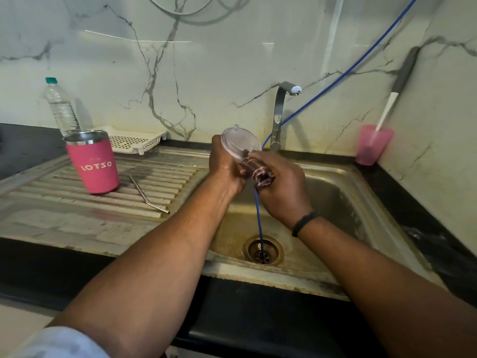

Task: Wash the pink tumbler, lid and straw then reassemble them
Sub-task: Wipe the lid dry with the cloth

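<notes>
The pink tumbler (93,162) stands upright and lidless on the steel draining board, left of the sink. A bent metal straw (147,195) lies on the ridges just to its right. Over the sink basin my left hand (224,166) holds the clear round lid (240,143) tilted on edge. My right hand (281,184) presses a dark mottled scrubbing cloth (260,171) against the lid's lower edge. The two hands touch each other around the lid.
The steel sink (333,192) has a drain (263,250) with a blue hose (258,215) running into it. The tap (281,112) stands behind my hands. A water bottle (60,107), a white perforated tray (134,142) and a pink cup with a brush (373,144) sit along the wall.
</notes>
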